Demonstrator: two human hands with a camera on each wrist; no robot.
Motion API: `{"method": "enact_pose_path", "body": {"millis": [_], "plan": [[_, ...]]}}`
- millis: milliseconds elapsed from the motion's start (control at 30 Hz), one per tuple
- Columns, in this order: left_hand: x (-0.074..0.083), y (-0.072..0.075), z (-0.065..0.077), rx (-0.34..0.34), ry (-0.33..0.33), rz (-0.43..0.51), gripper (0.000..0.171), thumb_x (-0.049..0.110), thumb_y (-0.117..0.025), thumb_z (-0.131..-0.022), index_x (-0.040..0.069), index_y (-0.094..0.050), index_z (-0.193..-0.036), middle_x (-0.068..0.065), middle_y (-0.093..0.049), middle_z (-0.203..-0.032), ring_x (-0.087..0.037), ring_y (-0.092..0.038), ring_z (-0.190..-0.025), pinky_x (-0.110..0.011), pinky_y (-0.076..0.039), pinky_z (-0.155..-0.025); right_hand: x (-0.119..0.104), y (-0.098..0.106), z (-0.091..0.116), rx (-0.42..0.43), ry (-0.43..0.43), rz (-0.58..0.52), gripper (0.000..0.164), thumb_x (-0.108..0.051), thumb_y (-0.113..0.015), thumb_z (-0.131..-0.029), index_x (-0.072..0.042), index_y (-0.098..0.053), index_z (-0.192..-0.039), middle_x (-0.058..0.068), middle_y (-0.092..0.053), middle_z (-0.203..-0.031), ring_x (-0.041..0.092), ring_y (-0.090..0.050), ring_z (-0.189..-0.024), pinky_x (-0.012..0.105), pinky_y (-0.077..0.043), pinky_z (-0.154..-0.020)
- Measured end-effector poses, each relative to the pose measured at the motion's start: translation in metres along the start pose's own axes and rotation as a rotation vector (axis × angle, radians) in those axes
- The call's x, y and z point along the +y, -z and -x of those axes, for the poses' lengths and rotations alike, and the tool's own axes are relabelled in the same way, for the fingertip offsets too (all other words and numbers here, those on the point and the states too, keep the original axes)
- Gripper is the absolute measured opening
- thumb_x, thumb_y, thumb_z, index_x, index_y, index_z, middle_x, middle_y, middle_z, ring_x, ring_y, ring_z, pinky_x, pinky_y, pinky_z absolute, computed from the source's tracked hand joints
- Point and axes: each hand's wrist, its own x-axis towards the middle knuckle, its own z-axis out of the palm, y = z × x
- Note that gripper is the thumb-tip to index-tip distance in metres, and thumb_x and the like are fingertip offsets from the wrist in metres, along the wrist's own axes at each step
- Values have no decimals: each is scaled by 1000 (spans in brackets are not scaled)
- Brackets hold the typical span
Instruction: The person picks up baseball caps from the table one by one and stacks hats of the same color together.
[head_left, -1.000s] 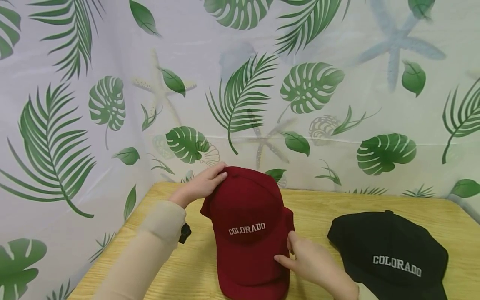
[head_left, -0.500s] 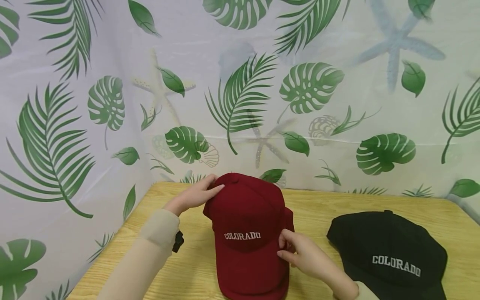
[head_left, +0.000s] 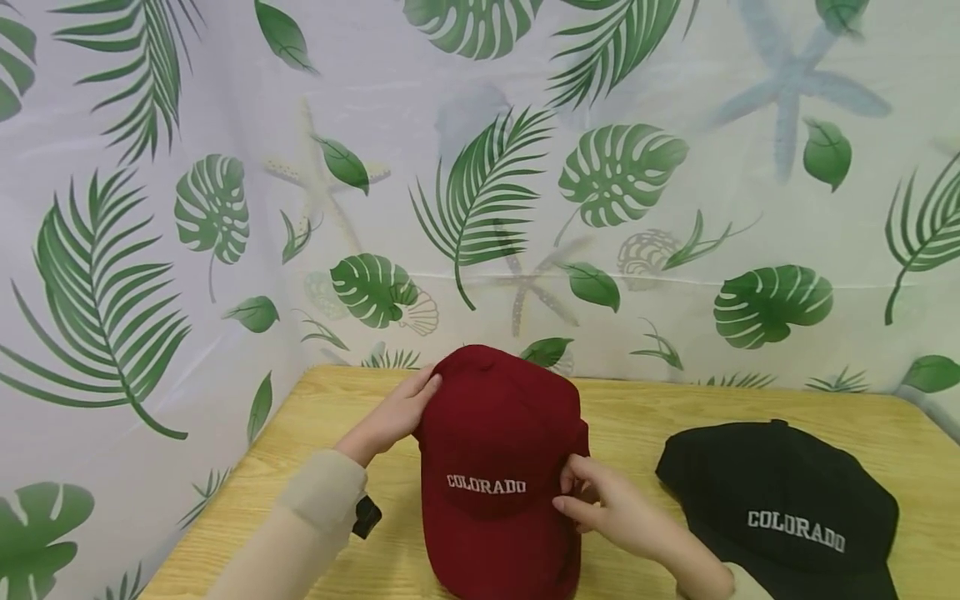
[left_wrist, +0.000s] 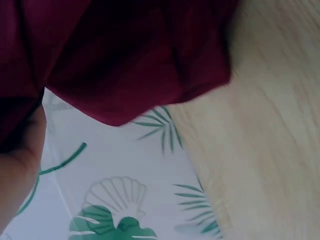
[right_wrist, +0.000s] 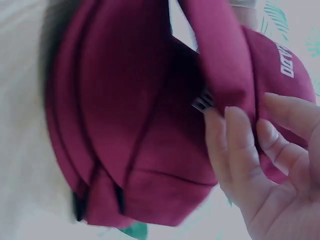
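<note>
A dark red baseball cap [head_left: 495,417] with white COLORADO lettering stands in the middle of the head view, brim toward me. My left hand [head_left: 390,423] holds the back left of its crown, thumb against the cloth. In the left wrist view, only part of the left hand [left_wrist: 22,160] shows, beside the cap's dark red edge [left_wrist: 135,65]. My right hand [head_left: 618,504] pinches the cap's right edge near where crown meets brim. Several nested red layers [right_wrist: 120,90] appear in the right wrist view, with white letters [right_wrist: 202,101] on cloth behind the fingers [right_wrist: 242,135].
A black cap [head_left: 787,492], also lettered COLORADO in white, lies at the right. Both caps are on a light wooden table [head_left: 622,400]. Behind it hangs a white backdrop [head_left: 480,192] printed with green leaves. A small black object [head_left: 367,517] shows under the left sleeve.
The red cap has come down a little and its crown has shifted slightly right. My left hand has slid from the crown's top down its left side. The right hand keeps at the right edge.
</note>
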Motion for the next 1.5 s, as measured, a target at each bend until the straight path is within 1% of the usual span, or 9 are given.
{"method": "enact_pose_path", "body": {"millis": [167, 333, 500, 767, 933, 1033, 1167, 1267, 1500], "plan": [[5, -12, -5, 44, 53, -55, 40, 23, -30, -98, -2, -39, -129, -15, -49, -113, -22, -50, -93, -36, -43, -77, -6, 8, 6, 38, -120, -52, 30, -28, -51, -90, -4, -34, -83, 7, -45, -66, 22, -55, -51, 33, -48, -49], [-7, -21, -10, 56, 120, -160, 31, 18, -31, -98, -4, -50, -111, -11, -52, -93, -20, -50, -79, -33, -43, -70, 3, 3, 4, -6, -180, -74, 35, -31, -51, -89, -2, -33, -87, 9, -51, -62, 28, -57, -49, 32, -48, -46], [-19, -27, -14, 120, 119, -246, 25, 16, -32, -97, 2, -46, -81, -8, -43, -69, -19, -43, -60, -31, -39, -55, 12, -6, 0, -49, -173, -14, 36, -30, -54, -88, -2, -31, -88, 8, -48, -66, 25, -55, -54, 30, -44, -49], [-34, -37, -14, 223, 139, -334, 24, 20, -31, -98, 4, -39, -82, -13, -44, -71, -20, -43, -61, -31, -38, -54, 16, -6, -2, -10, -141, 141, 34, -25, -58, -86, -2, -33, -88, 4, -40, -64, 14, -38, -54, 26, -34, -49], [-33, -35, -1, 214, 151, -493, 20, 19, -38, -96, 2, -40, -86, -6, -42, -63, -16, -40, -52, -28, -35, -48, 23, -9, -3, -7, -171, 228, 30, -21, -61, -84, -3, -38, -84, 3, -38, -62, 15, -38, -53, 27, -33, -49], [-33, -31, 16, 115, 225, -550, 22, 18, -44, -94, 1, -46, -80, -5, -45, -60, -13, -38, -48, -25, -33, -46, 25, -10, -3, -10, -185, 262, 25, -17, -59, -85, -4, -39, -80, 2, -39, -62, 14, -38, -53, 27, -33, -48], [-32, -28, 39, -120, 333, -440, 36, 22, -44, -93, -1, -57, -68, -5, -56, -60, -13, -50, -49, -26, -41, -46, 27, -10, -2, -23, -178, 298, 19, -10, -54, -88, -6, -38, -77, 2, -39, -62, 13, -37, -51, 25, -31, -46], [-31, -31, 51, -210, 357, -301, 37, 26, -46, -92, -2, -60, -73, -6, -61, -66, -17, -60, -59, -32, -48, -53, 27, -8, -3, -34, -152, 313, 19, -7, -53, -87, -7, -38, -77, 0, -38, -62, 11, -36, -51, 24, -31, -47], [-33, -37, 59, -126, 289, -117, 38, 24, -57, -87, -7, -47, -105, -9, -59, -79, -23, -60, -71, -35, -48, -56, 25, -4, -4, -51, -91, 251, 17, -7, -54, -87, -5, -38, -82, -2, -35, -60, 8, -32, -50, 24, -30, -47]]}}
